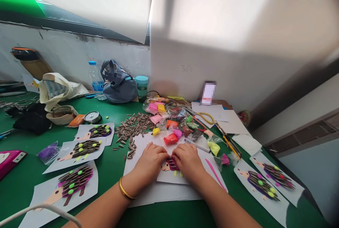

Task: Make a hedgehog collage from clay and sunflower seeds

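A small hedgehog picture [173, 164] lies on a white card in front of me, its body magenta clay with striped seeds and its feet yellow-green. My left hand [151, 163] bends over its left upper side, fingertips pinched together. From the right, my right hand [187, 159] also closes thumb against fingers at the body's upper edge. What the fingertips hold, if anything, is hidden. White paper sheets [169, 194] lie beneath the card. To the right of my right hand is a pink clay-modelling tool [215, 174]. Loose sunflower seeds [136, 125] are heaped beyond my left hand.
Bagged coloured clay [171, 139] lies beyond my hands, beside yellow-handled scissors [206, 117] and a utility knife [230, 141]. Seed hedgehog cards [90, 178] lie left, others [265, 189] right. A blue bag [119, 88], water bottle [96, 81] and cup [142, 88] stand by the wall.
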Demonstrator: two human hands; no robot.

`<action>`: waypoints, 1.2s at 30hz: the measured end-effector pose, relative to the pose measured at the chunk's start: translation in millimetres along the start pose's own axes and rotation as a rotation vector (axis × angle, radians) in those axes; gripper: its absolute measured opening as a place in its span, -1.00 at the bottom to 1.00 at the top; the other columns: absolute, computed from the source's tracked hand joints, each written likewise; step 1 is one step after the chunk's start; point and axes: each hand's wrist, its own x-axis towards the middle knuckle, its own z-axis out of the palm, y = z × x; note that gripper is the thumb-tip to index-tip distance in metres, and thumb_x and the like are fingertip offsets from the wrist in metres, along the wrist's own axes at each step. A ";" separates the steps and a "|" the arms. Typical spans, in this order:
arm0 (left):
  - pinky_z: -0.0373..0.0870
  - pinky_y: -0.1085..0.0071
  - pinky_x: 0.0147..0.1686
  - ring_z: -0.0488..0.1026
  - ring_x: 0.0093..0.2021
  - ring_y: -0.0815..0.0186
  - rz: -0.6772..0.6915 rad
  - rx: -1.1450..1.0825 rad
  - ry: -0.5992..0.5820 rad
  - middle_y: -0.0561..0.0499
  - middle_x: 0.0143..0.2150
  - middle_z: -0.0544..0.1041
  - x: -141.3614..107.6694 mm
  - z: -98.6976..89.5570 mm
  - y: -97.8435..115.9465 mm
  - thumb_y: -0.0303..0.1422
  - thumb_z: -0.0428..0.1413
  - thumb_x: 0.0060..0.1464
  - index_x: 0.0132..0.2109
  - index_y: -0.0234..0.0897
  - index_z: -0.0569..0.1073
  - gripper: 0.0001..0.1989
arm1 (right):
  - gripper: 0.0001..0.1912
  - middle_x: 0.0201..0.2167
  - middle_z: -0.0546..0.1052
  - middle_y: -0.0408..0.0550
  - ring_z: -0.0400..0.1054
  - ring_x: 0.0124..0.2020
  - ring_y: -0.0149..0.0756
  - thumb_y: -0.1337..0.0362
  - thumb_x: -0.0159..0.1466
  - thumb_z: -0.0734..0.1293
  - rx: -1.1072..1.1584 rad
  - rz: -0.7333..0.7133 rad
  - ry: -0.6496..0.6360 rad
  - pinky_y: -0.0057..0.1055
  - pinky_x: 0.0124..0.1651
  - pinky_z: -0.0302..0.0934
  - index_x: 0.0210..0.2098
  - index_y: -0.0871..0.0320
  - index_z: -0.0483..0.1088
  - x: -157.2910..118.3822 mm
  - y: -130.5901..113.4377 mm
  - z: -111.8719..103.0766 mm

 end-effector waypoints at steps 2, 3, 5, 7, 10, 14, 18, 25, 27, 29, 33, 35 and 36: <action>0.11 0.09 0.18 0.40 -0.09 0.20 -0.001 -0.001 -0.004 0.02 -0.13 0.57 0.3 1.6 -1.2 -0.54 0.10 0.11 -0.09 -0.10 0.55 -0.71 | -0.92 -0.33 0.51 -0.15 0.29 -0.18 -0.25 0.37 0.27 0.36 -0.002 -0.005 0.001 -0.27 -0.04 -0.06 -0.34 0.07 0.47 0.5 0.0 0.7; 0.11 0.08 0.18 0.40 -0.09 0.20 -0.002 -0.001 -0.007 0.02 -0.13 0.57 0.5 2.2 -1.6 -0.53 0.11 0.11 -0.08 -0.09 0.55 -0.71 | -0.92 -0.33 0.51 -0.15 0.29 -0.18 -0.25 0.37 0.27 0.36 -0.005 -0.007 0.001 -0.27 -0.05 -0.06 -0.34 0.07 0.47 0.8 0.0 1.1; 0.12 0.07 0.18 0.40 -0.09 0.19 -0.003 0.000 -0.015 0.02 -0.13 0.57 1.0 2.4 -1.8 -0.51 0.12 0.11 -0.08 -0.08 0.55 -0.72 | -0.92 -0.33 0.51 -0.15 0.28 -0.18 -0.24 0.36 0.27 0.37 -0.013 -0.009 0.000 -0.27 -0.05 -0.06 -0.35 0.07 0.47 1.4 -0.2 2.0; 0.09 0.04 0.20 0.40 -0.09 0.18 -0.008 0.000 -0.023 0.01 -0.12 0.57 1.1 1.4 -1.4 -0.51 0.12 0.11 -0.08 -0.08 0.56 -0.72 | -0.92 -0.34 0.51 -0.14 0.28 -0.18 -0.24 0.36 0.27 0.36 -0.017 -0.013 -0.002 -0.27 -0.05 -0.06 -0.35 0.07 0.47 1.8 -0.5 2.4; 0.00 -0.03 0.25 0.41 -0.06 0.18 -0.019 -0.008 -0.034 0.02 -0.10 0.57 0.4 -1.3 -0.4 -0.56 0.09 0.09 -0.08 -0.08 0.55 -0.67 | -0.92 -0.33 0.51 -0.14 0.29 -0.18 -0.24 0.36 0.28 0.35 -0.004 -0.008 0.002 -0.26 -0.04 -0.05 -0.34 0.07 0.47 1.1 -0.3 1.5; -0.07 -0.08 0.28 0.42 0.00 0.19 -0.041 -0.051 -0.044 0.02 -0.05 0.57 -0.8 -4.4 -0.5 -0.58 0.03 0.11 -0.05 -0.07 0.54 -0.63 | -0.92 -0.29 0.51 -0.14 0.30 -0.14 -0.23 0.35 0.30 0.34 0.051 0.012 0.016 -0.27 -0.03 -0.03 -0.29 0.06 0.48 -2.1 1.7 -1.7; -0.13 -0.11 0.30 0.43 0.01 0.21 -0.059 -0.092 -0.052 0.03 -0.05 0.57 -1.3 -6.0 -1.0 -0.61 0.01 0.10 -0.03 -0.06 0.52 -0.59 | -0.93 -0.28 0.51 -0.14 0.31 -0.13 -0.24 0.36 0.29 0.35 0.084 0.050 0.021 -0.28 -0.01 -0.01 -0.28 0.07 0.48 -5.2 4.0 -2.8; -0.15 -0.19 0.29 0.41 0.04 0.17 -0.062 -0.084 -0.083 0.02 -0.03 0.57 -0.3 -8.9 0.8 -0.65 0.01 0.04 -0.01 -0.04 0.54 -0.51 | -0.89 -0.30 0.50 -0.16 0.30 -0.14 -0.26 0.36 0.30 0.33 0.079 0.041 -0.003 -0.29 -0.03 -0.01 -0.28 0.03 0.50 -3.6 2.8 -0.4; -0.15 -0.19 0.29 0.41 0.05 0.16 -0.065 -0.082 -0.093 0.02 -0.02 0.57 0.5 -10.1 1.8 -0.65 0.01 0.02 -0.01 -0.04 0.54 -0.50 | -0.88 -0.30 0.50 -0.15 0.30 -0.15 -0.27 0.37 0.31 0.32 0.066 0.033 -0.008 -0.30 -0.04 -0.02 -0.28 0.04 0.49 -2.6 1.4 -0.2; -0.14 -0.19 0.29 0.40 0.06 0.15 -0.071 -0.077 -0.100 0.02 -0.01 0.56 1.1 -11.1 2.8 -0.66 0.02 0.02 -0.01 -0.03 0.54 -0.49 | -0.87 -0.30 0.50 -0.15 0.30 -0.15 -0.27 0.38 0.32 0.31 0.049 0.025 -0.013 -0.30 -0.04 -0.03 -0.28 0.05 0.48 -2.0 0.0 0.0; -0.13 -0.20 0.29 0.40 0.07 0.14 -0.079 -0.067 -0.114 0.02 -0.01 0.56 1.3 -12.3 3.7 -0.64 0.03 0.02 -0.02 -0.01 0.55 -0.51 | -0.86 -0.31 0.50 -0.15 0.29 -0.16 -0.26 0.39 0.32 0.30 0.012 0.016 -0.018 -0.29 -0.05 -0.04 -0.30 0.06 0.47 -1.2 -2.2 0.8; -0.14 -0.21 0.28 0.39 0.07 0.14 -0.075 -0.066 -0.119 0.02 -0.01 0.56 1.2 -12.2 3.4 -0.63 0.04 0.02 -0.02 -0.01 0.55 -0.51 | -0.86 -0.32 0.50 -0.15 0.28 -0.17 -0.26 0.39 0.32 0.30 -0.004 0.012 -0.018 -0.29 -0.05 -0.05 -0.30 0.06 0.47 -0.7 -2.7 1.6; -0.15 -0.21 0.28 0.39 0.07 0.13 -0.071 -0.065 -0.118 0.01 -0.01 0.55 1.1 -12.0 3.1 -0.63 0.04 0.01 -0.01 -0.02 0.55 -0.51 | -0.86 -0.32 0.50 -0.15 0.28 -0.17 -0.26 0.39 0.32 0.29 -0.009 0.010 -0.019 -0.29 -0.05 -0.05 -0.30 0.06 0.47 -0.5 -2.9 2.0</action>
